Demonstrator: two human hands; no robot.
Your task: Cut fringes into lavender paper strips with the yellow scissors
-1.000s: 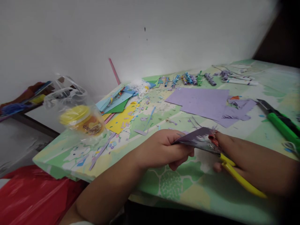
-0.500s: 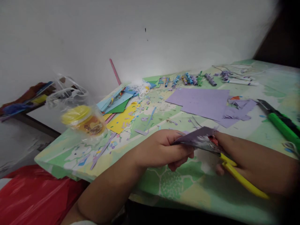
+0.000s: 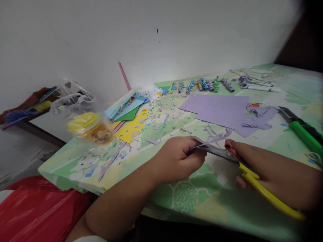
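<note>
1. The left hand [image 3: 179, 161] is closed, pinching a purple paper strip [image 3: 215, 137] above the near edge of the worktop [image 3: 156, 193]; the strip's gripped end and some fingertips are hidden.
2. The right hand [image 3: 252, 156] is curled on yellow-handled scissors [image 3: 253, 181], just beside the left; most of its fingers are out of sight, so their spread cannot be told.
3. The scissors' long axis slants from lower right to upper left, blades toward the left hand; their tips and opening are hard to make out.
4. The strip runs rightward and slightly up, its fringed end near the right thumb.
5. A small red item [image 3: 228, 144] by that thumb is unclear.
6. The green cutter [image 3: 306, 137] is cut off at the right edge.
</note>
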